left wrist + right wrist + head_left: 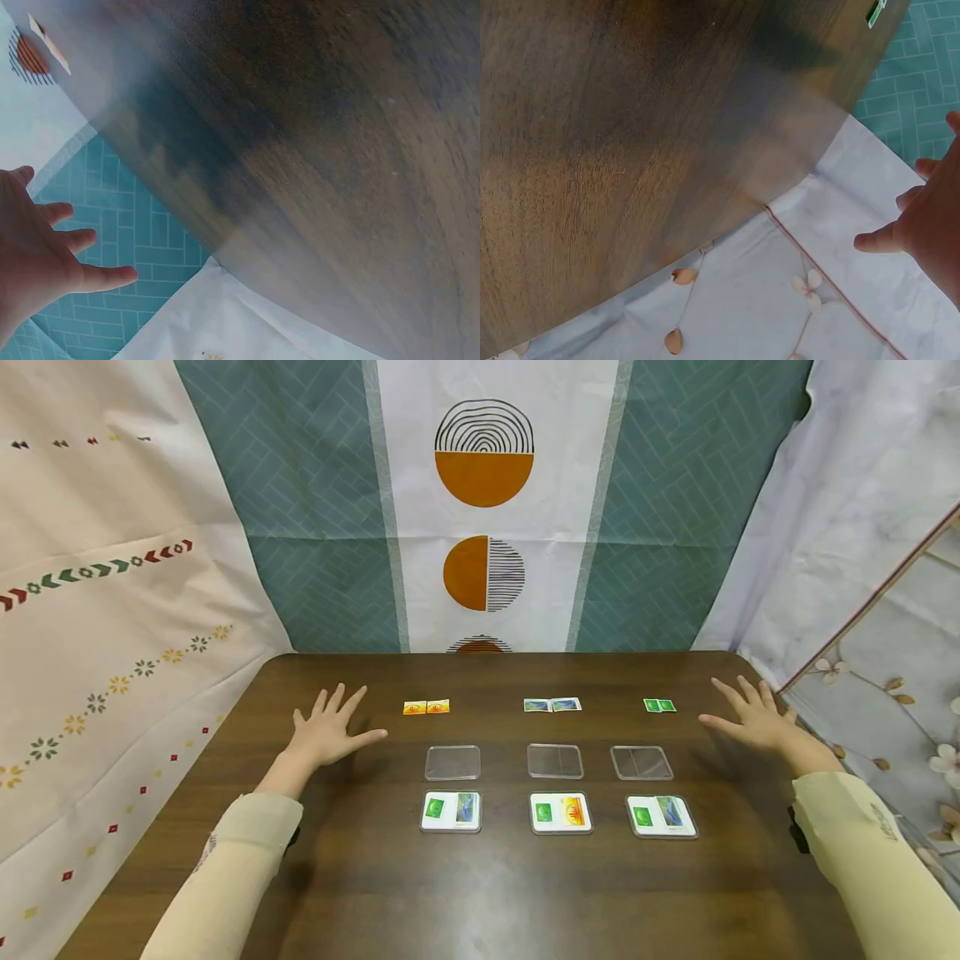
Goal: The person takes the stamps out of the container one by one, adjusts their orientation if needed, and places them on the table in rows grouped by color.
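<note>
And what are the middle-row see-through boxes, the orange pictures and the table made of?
The see-through boxes look like shiny, clear plastic, maybe glass: the table shows through and their rims gleam. The orange pictures seem to be printed paper, thin and flat; too small to tell if glossy. The table looks like softly shiny wood or wood print, from its streaky grain.

I am facing a dark brown wood-grain table (480, 902) | far row, left to right, lying in pairs: orange cards (438, 707), blue cards (566, 704), green cards (667, 706) | middle row, sitting: three clear rectangular pieces (453, 763) | near row, resting: three white-backed cases (558, 815), each displaying two pictures, one green
</note>
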`<state>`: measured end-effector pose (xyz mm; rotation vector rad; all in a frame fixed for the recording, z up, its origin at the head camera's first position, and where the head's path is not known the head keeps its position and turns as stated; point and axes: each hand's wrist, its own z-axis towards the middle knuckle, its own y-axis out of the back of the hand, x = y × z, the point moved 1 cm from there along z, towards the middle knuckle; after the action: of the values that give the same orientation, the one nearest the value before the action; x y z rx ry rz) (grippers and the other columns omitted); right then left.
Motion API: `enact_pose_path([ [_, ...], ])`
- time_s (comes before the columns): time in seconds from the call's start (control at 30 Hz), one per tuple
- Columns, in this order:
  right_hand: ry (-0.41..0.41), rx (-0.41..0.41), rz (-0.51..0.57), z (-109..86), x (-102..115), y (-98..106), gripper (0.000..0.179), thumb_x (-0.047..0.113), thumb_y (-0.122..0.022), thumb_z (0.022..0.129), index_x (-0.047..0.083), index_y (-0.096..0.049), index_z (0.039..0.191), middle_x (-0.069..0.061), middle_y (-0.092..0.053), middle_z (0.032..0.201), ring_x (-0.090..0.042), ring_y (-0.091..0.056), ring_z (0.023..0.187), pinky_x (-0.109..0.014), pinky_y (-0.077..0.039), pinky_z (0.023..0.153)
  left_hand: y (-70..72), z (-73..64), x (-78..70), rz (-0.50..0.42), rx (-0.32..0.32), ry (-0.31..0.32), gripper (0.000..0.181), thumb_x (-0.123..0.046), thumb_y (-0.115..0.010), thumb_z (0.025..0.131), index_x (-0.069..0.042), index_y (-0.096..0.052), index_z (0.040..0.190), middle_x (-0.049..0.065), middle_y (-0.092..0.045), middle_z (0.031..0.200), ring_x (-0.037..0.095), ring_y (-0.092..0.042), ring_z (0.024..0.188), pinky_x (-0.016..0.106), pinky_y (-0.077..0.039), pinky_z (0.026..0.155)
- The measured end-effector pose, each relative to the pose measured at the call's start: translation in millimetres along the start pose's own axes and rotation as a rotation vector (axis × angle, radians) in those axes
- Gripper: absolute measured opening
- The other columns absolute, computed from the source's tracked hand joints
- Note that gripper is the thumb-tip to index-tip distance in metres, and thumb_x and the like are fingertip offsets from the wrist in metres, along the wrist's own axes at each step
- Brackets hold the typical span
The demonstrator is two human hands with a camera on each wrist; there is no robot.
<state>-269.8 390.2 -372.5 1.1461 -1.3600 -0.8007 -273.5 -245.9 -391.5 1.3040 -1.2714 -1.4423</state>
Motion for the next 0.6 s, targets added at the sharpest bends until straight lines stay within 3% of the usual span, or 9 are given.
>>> enact_pose_path([
  [0.6,-0.009,-0.007,-0.006,0.2,-0.9,0.3,0.085,0.059,-0.039,0.093,0.011,0.000,0.151,-0.036,0.012,0.148,-0.063,0.017,0.129,-0.085,0.004,0.084,0.1,-4.9,5.4,-0.004,0.017,0.003,0.095,-0.076,-0.041,0.082,-0.019,-0.012,0.152,0.026,-0.009,0.155,0.053,-0.007,0.139,0.078,-0.004,0.097],
])
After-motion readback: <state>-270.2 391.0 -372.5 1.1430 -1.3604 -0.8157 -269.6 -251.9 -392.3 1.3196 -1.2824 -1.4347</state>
